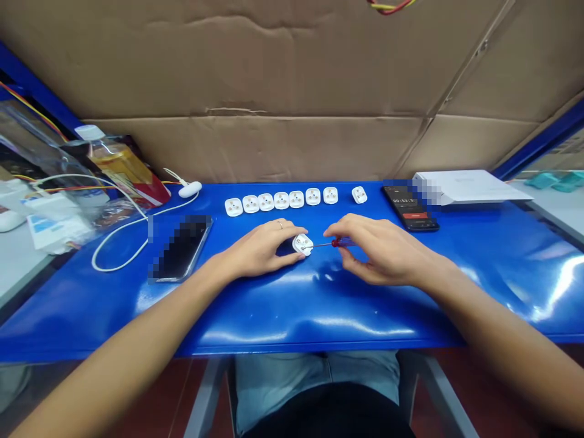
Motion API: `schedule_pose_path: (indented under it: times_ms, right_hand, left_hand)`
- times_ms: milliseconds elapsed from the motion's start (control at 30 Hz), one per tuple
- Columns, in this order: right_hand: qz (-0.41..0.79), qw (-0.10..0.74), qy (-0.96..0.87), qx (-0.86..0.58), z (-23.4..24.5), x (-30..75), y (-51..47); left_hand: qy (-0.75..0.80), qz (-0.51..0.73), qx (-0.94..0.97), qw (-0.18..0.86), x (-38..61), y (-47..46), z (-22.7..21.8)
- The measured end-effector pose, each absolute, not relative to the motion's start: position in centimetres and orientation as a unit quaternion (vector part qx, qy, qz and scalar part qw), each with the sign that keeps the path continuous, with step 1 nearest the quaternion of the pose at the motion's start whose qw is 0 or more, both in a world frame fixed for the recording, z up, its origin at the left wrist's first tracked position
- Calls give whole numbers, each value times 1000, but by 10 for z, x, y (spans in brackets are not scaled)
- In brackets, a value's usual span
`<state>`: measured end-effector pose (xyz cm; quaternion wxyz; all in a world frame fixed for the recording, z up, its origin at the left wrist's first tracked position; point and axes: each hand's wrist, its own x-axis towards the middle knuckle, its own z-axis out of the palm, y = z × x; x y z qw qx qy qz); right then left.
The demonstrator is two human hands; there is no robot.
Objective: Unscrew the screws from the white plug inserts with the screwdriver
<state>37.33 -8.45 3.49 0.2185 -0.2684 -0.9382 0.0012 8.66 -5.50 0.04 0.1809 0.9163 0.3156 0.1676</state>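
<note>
Between the thumb and fingers of my left hand is a small white plug housing, its inner side with metal parts facing up. My right hand grips a screwdriver with a red and clear handle. The screwdriver lies nearly level, and its thin shaft points left, with the tip at the lower part of the housing. Behind my hands, several similar white plug housings stand in a row, inner sides up. One more plug housing sits apart at the right end.
A dark phone lies left of my hands; another phone showing a timer lies right, beside a white box. A white cable loops at the left near a bottle. Cardboard walls the back of the blue table.
</note>
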Motion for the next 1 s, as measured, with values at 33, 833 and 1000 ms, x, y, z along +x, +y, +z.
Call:
schedule_pose_path:
  times_ms: [33,833,1000]
  right_hand:
    - [4,218,-938,-269,35,373,-85]
    - [-45,302,-916,-261,33,369,-81]
    - [-57,309,-900,-303,25,370,-75]
  left_hand:
    - [316,166,916,183,87,-55,1]
    - [289,363,871,160,87,-50,2]
    - [334,340,874,101,76,-37,-4]
